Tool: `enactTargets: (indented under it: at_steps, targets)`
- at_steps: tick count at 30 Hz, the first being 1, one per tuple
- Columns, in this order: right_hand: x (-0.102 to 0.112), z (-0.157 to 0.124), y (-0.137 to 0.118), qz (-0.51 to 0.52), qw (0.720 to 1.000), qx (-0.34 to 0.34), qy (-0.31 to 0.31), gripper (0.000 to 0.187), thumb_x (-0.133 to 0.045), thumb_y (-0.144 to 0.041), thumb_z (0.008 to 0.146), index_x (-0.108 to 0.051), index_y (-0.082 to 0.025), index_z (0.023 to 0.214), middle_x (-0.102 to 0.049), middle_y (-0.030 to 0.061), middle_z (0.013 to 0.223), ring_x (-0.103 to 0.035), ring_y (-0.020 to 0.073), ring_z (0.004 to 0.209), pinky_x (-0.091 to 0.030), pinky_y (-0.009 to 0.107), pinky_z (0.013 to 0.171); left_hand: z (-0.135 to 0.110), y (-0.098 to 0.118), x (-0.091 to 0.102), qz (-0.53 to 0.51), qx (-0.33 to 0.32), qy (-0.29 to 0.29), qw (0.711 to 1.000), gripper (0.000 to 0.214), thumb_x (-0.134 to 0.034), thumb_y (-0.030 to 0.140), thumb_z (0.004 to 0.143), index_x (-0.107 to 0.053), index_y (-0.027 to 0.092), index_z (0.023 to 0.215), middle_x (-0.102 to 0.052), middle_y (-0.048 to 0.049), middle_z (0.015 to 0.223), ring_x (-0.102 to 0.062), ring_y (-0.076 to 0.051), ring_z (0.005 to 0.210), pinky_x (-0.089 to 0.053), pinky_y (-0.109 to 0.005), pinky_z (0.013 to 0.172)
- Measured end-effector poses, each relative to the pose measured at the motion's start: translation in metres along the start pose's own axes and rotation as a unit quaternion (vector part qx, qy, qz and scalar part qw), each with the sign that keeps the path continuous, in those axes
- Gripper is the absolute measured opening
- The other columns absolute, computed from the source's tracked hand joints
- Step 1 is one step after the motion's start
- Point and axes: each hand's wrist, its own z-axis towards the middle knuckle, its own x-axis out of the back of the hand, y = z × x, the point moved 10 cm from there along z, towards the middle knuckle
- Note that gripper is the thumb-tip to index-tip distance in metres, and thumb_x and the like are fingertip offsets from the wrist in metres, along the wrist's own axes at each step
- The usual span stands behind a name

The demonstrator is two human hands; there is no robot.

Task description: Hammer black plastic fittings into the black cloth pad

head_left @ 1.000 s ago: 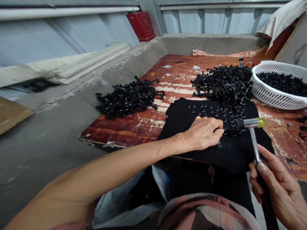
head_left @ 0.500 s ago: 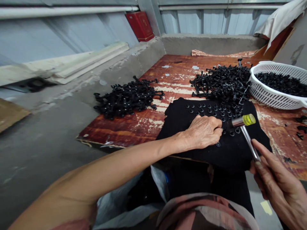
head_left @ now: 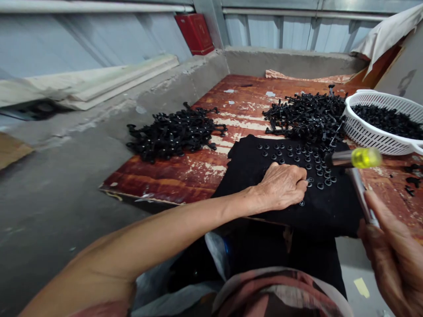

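Observation:
A black cloth [head_left: 261,163] lies on a worn red board [head_left: 185,169], dotted with several small black round pieces [head_left: 307,158]. My left hand [head_left: 280,185] rests on the cloth, fingers curled and pinching a small black piece at its fingertips. My right hand [head_left: 393,259] is closed round the handle of a small hammer [head_left: 355,159] with a metal shaft and yellow end. The hammer head hangs above the pieces, just right of my left fingertips, blurred by motion.
A heap of black plastic strips [head_left: 175,132] lies at the board's left edge, a second heap [head_left: 307,114] behind the cloth. A white slotted basket [head_left: 373,132] of black pieces stands at the right. A concrete ledge and metal wall close off the back.
The hammer head dropped toward the pieces by my left fingertips, then rose and swung right. My right hand slid lower right. My left hand stayed put.

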Motion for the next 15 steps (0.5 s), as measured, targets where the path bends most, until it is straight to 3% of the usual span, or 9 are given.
enactTargets:
  at_steps: [3,7,11,15]
  targets:
    - [-0.020,0.000,-0.008,-0.057,0.993,0.058,-0.080,0.062,-0.043,-0.016,0.096,-0.030,-0.030,0.155,-0.069,0.0102,0.119,-0.072,0.0239,0.093,-0.062,0.031,0.070,0.000,0.000,0.000,0.004,0.002,0.004,1.000,0.027,-0.042,0.024,0.088,-0.064,0.018,0.075,-0.071,-0.0055,0.072,-0.070,-0.023,0.076,-0.042,-0.032,0.069]
    - [-0.009,0.002,-0.006,-0.048,0.997,0.049,-0.025,0.062,-0.046,-0.016,0.096,-0.031,-0.030,0.155,-0.062,0.0108,0.134,-0.070,0.0246,0.103,-0.058,0.036,0.088,-0.001,-0.001,-0.002,0.014,0.009,0.000,1.000,0.028,-0.041,0.026,0.089,-0.063,0.018,0.073,-0.071,-0.0066,0.071,-0.070,-0.025,0.077,-0.043,-0.034,0.069]
    - [-0.017,-0.001,-0.007,-0.046,0.995,0.054,-0.070,0.060,-0.044,-0.015,0.097,-0.033,-0.030,0.154,-0.062,0.0094,0.135,-0.066,0.0255,0.113,-0.061,0.031,0.080,-0.002,-0.001,-0.001,0.017,0.014,0.009,1.000,0.027,-0.041,0.025,0.088,-0.063,0.019,0.074,-0.072,-0.0069,0.073,-0.071,-0.025,0.076,-0.045,-0.033,0.070]
    - [-0.008,0.002,-0.006,-0.037,0.998,0.046,-0.019,0.064,-0.049,-0.013,0.095,-0.031,-0.030,0.154,-0.056,0.0088,0.143,-0.064,0.0251,0.117,-0.056,0.035,0.093,-0.002,-0.003,-0.003,0.021,0.021,0.009,1.000,0.027,-0.041,0.026,0.088,-0.063,0.019,0.073,-0.073,-0.0071,0.073,-0.071,-0.025,0.075,-0.046,-0.034,0.071]
